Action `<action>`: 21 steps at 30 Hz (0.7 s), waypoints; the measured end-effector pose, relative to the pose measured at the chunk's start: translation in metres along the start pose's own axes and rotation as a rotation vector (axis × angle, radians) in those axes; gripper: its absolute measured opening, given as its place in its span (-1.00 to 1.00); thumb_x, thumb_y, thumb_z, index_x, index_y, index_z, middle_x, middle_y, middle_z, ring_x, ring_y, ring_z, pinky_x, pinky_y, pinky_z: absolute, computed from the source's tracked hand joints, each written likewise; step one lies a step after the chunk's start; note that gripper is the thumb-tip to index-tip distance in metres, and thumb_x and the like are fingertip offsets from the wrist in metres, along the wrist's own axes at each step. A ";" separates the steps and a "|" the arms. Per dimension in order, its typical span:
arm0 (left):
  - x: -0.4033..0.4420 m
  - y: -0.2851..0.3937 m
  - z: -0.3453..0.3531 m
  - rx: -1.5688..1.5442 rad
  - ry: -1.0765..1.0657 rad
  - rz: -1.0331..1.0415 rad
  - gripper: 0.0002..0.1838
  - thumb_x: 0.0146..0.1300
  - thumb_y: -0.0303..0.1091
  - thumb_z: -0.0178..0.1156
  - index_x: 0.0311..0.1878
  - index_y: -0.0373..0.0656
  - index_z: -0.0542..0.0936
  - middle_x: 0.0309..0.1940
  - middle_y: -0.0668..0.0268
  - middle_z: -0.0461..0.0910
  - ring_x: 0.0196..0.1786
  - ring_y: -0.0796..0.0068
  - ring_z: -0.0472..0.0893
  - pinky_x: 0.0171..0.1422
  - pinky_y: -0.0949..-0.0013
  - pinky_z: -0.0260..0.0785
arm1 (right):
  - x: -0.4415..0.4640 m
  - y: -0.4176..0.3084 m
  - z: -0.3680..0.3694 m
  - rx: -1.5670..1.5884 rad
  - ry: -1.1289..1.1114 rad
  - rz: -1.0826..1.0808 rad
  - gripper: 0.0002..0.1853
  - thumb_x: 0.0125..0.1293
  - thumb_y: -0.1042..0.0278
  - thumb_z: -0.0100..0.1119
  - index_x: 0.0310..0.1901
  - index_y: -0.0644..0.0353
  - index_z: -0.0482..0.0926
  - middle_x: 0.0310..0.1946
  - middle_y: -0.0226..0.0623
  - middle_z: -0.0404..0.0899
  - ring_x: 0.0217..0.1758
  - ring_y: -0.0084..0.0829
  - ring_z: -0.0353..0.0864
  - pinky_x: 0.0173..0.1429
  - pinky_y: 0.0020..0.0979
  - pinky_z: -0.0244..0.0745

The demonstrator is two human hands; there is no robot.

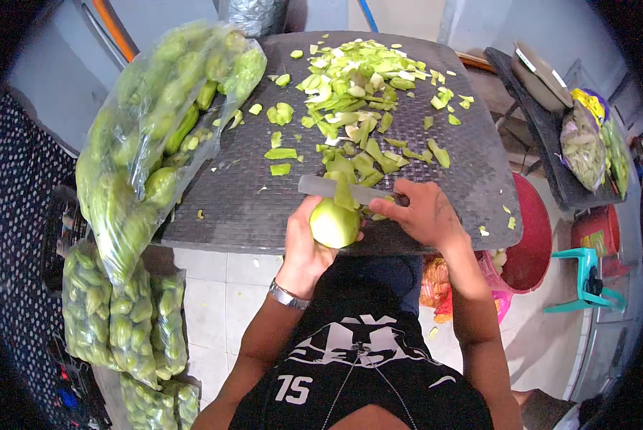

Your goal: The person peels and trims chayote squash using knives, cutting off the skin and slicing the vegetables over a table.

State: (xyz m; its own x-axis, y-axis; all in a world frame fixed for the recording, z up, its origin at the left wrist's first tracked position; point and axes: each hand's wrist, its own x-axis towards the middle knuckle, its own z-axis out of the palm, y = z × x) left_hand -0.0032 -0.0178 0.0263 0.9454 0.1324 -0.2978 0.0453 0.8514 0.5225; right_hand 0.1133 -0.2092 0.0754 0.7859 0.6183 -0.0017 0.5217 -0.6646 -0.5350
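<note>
My left hand point(307, 240) is closed around a round, pale green chayote point(334, 223), mostly peeled on the side that shows. In my right hand point(429, 211) is a knife point(318, 186), its broad blade lying across the top of the chayote and pointing left. A strip of green peel point(343, 188) hangs over the blade. Beyond my hands, a heap of green peelings point(364, 72) spreads over the dark woven-pattern table point(228, 179), with loose scraps around it.
A large clear plastic bag of green vegetables point(171, 107) lies on the table's left side. Several more filled bags point(131, 315) stand on the floor below it. At the right are a red tub point(533, 236), a teal stool point(587, 279) and a side table with a basin point(540, 79).
</note>
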 end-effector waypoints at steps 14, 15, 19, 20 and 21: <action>-0.011 0.026 -0.007 -0.073 -0.100 -0.077 -0.41 0.54 0.14 0.02 0.26 -0.21 0.53 -0.08 0.00 0.68 -0.16 0.02 0.73 -0.14 0.03 0.66 | 0.002 0.053 -0.038 -0.070 0.236 0.312 -0.29 0.34 -0.38 0.26 -0.43 0.33 0.61 -0.46 0.24 0.63 -0.29 0.22 0.70 -0.19 0.07 0.53; -0.009 0.029 -0.007 -0.057 -0.076 -0.044 -0.42 0.54 0.13 0.01 0.28 -0.22 0.52 -0.07 -0.01 0.67 -0.16 0.02 0.72 -0.16 0.04 0.66 | -0.001 0.055 -0.041 -0.083 0.255 0.317 -0.30 0.36 -0.34 0.27 -0.45 0.33 0.60 -0.47 0.24 0.62 -0.29 0.22 0.69 -0.19 0.07 0.52; 0.003 0.038 -0.013 -0.030 -0.068 0.049 -0.40 0.55 0.11 -0.01 0.33 -0.23 0.49 -0.01 -0.03 0.65 -0.12 0.02 0.71 -0.16 0.04 0.66 | -0.011 0.060 -0.035 -0.062 0.274 0.346 -0.32 0.42 -0.28 0.24 -0.47 0.35 0.58 -0.50 0.23 0.60 -0.31 0.21 0.68 -0.22 0.00 0.52; 0.007 0.040 -0.018 -0.027 -0.076 0.069 -0.40 0.56 0.11 -0.02 0.33 -0.23 0.49 -0.01 -0.03 0.65 -0.11 0.02 0.71 -0.15 0.04 0.67 | -0.013 0.063 -0.032 -0.040 0.280 0.344 -0.32 0.42 -0.28 0.24 -0.47 0.34 0.58 -0.50 0.22 0.59 -0.32 0.21 0.68 -0.23 -0.01 0.51; 0.011 0.041 -0.024 -0.028 -0.089 0.071 -0.40 0.56 0.10 -0.02 0.36 -0.23 0.46 0.03 -0.05 0.64 -0.08 0.01 0.70 -0.11 0.01 0.67 | -0.015 0.064 -0.031 -0.024 0.289 0.349 -0.32 0.42 -0.29 0.24 -0.46 0.34 0.58 -0.51 0.21 0.59 -0.32 0.20 0.68 -0.23 -0.01 0.51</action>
State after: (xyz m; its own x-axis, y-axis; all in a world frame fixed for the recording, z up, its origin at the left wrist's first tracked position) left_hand 0.0015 0.0308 0.0256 0.9709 0.1485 -0.1880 -0.0307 0.8553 0.5172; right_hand 0.1455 -0.2739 0.0676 0.9747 0.2156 0.0595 0.2143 -0.8239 -0.5247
